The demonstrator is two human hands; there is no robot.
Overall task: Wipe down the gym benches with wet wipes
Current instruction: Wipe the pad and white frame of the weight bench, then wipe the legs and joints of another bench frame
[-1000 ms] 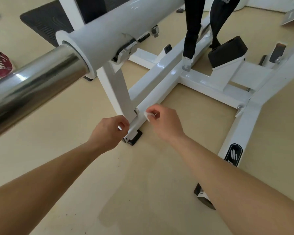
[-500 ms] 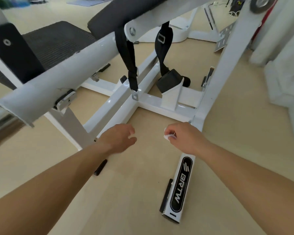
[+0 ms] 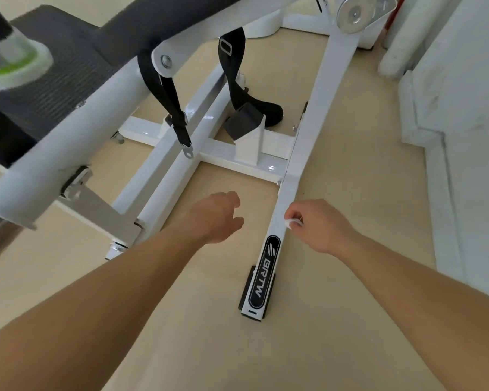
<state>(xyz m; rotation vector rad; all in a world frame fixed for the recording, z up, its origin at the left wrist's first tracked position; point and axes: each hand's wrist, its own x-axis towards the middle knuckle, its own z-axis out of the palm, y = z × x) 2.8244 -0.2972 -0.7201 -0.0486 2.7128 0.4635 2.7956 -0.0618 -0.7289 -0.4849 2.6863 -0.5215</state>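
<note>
The near end of the bench's white floor rail (image 3: 282,206) is carrying a black logo label (image 3: 261,277). Just beyond the label, the right hand (image 3: 319,227) is pinching a small balled wet wipe (image 3: 291,222) at the rail's right edge. The left hand (image 3: 215,215) is hovering over the beige floor (image 3: 350,165) left of that rail, fingers loosely curled and grasping nothing. Farther back, black straps (image 3: 164,94) are hanging above the white crossbar (image 3: 223,158), under the dark bench pad (image 3: 136,29).

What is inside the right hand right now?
The right hand pinches a small bunched white wipe between thumb and fingers, at the edge of the white frame rail. Curled fingers cover the rest of it, so its full size cannot be seen.
</note>
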